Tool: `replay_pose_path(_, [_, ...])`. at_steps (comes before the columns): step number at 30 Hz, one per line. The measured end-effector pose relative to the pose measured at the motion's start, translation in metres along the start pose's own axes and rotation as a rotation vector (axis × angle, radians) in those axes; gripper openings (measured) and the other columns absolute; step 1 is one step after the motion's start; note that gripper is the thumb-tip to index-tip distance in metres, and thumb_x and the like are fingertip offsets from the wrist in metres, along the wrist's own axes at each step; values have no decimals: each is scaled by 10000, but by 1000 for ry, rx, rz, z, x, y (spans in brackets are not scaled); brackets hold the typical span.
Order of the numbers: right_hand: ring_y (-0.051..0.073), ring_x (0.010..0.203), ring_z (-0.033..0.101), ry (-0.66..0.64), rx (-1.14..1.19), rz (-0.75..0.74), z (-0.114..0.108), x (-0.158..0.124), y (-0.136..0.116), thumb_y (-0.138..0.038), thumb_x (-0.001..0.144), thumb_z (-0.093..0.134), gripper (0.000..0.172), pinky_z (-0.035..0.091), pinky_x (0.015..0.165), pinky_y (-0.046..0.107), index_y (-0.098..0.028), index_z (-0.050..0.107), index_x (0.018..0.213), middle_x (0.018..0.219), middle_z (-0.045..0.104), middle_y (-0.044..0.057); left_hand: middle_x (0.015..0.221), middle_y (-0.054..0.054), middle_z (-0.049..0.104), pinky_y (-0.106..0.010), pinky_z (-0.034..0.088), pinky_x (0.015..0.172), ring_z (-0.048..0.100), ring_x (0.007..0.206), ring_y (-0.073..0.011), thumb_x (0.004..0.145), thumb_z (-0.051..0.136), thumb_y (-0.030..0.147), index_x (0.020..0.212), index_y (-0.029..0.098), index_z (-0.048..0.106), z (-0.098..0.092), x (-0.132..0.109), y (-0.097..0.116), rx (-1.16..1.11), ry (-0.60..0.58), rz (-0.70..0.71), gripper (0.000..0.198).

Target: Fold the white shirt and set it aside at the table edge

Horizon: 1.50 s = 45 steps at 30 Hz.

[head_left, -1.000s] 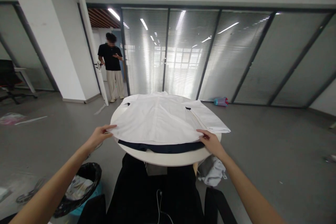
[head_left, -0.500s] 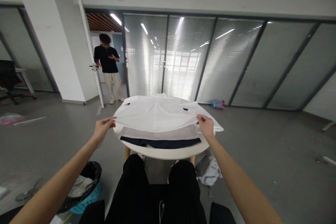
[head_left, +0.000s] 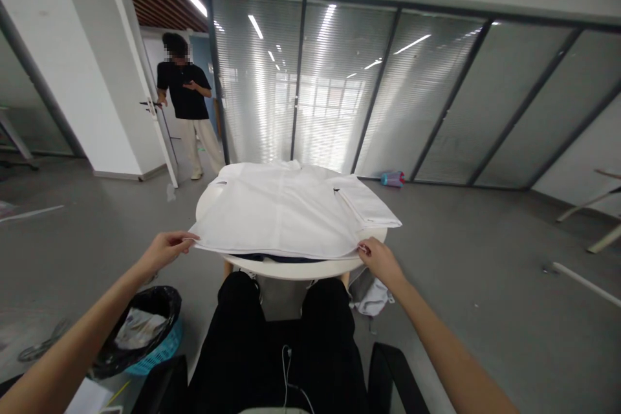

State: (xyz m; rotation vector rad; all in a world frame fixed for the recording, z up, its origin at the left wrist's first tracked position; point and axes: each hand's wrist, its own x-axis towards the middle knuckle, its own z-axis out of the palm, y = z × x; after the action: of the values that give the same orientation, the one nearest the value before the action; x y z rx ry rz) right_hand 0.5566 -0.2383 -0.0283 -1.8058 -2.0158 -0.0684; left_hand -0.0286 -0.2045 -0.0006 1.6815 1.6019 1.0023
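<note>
A white shirt (head_left: 276, 207) lies spread over a round white table (head_left: 291, 270), its hem toward me. My left hand (head_left: 167, 249) pinches the left corner of the hem, just past the table's edge. At the right corner, my right hand (head_left: 381, 259) has the hem between closed fingers. One sleeve (head_left: 371, 202) juts over the table's right side. Under the hem shows a thin strip of dark cloth (head_left: 291, 259), mostly covered by the shirt.
A blue basket (head_left: 158, 350) with a black liner stands at my lower left. Crumpled grey cloth (head_left: 371, 297) hangs or lies below the table's right side. A person (head_left: 187, 94) stands in the doorway. A blue-and-pink object (head_left: 392, 179) lies by the glass wall.
Both hands have drawn the shirt's hem down toward me, so it now lies flatter and covers most of the dark cloth. The person in the doorway has shifted a leg.
</note>
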Motion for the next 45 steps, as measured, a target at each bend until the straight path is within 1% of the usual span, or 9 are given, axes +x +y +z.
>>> replay_pose_path(4, [183,818,623,-4,44,19,-19,18,-2,-432,904,589,280,468,790,289,-214,736,809,925,626,55,922,-120,703,-332,556,717,639,963,-310,502,732,735,767,200,804,-12,29,1,217,75,103,601])
replay_pose_path(7, [187,826,635,75,114,-8,-22,60,-12,-486,952,528,384,491,816,301,-206,734,789,917,649,70,1000,-128,715,-357,575,783,623,1076,-338,571,628,812,797,205,793,2,76,14,261,125,173,669])
replay_pose_path(14, [231,1209,591,-98,34,-149,31,188,-52,-381,998,491,348,418,1073,344,-178,703,1185,1270,665,117,1169,-116,725,-354,511,970,654,1115,-281,844,545,602,1062,191,753,112,199,68,550,-110,365,510])
replay_pose_path(20, [318,1496,268,-343,-169,-142,73,209,-40,-576,1013,356,641,258,1202,437,-217,394,1542,1644,242,100,1497,-120,503,-558,260,1153,382,1417,-376,971,438,539,1389,239,582,169,232,55,708,-110,312,534])
replay_pose_path(28, [296,1524,190,-385,-185,-147,79,191,-22,-601,1019,227,690,190,1228,440,-213,291,1587,1654,208,92,1567,-145,397,-559,314,1095,383,1393,-424,982,357,590,1505,252,440,172,223,41,950,-133,353,628])
replay_pose_path(31, [307,1471,325,-375,-184,-173,72,201,-24,-628,1005,269,676,280,1184,441,-227,414,1531,1602,348,115,1499,-96,494,-503,407,1020,494,1300,-374,952,403,631,1440,329,505,162,233,44,948,-142,411,583])
replay_pose_path(36, [278,1163,609,-282,-199,-167,68,266,-27,-548,1035,270,568,431,1031,410,-213,703,1187,1248,663,143,1218,-66,676,-371,487,904,631,1070,-277,941,463,551,1174,294,688,143,288,49,881,-131,412,414])
replay_pose_path(41, [282,1362,464,-175,-204,-36,100,337,-21,-540,1035,275,595,373,1116,413,-192,482,1472,1511,481,126,1328,-97,626,-404,422,1038,552,1226,-282,928,496,357,1250,227,660,146,360,49,871,-33,411,384])
replay_pose_path(45, [327,1481,288,-170,-270,28,130,358,-8,-596,1020,240,667,264,1181,466,-211,371,1549,1613,323,121,1451,-108,533,-473,297,1138,414,1367,-316,935,504,396,1376,228,577,158,396,38,883,12,395,477])
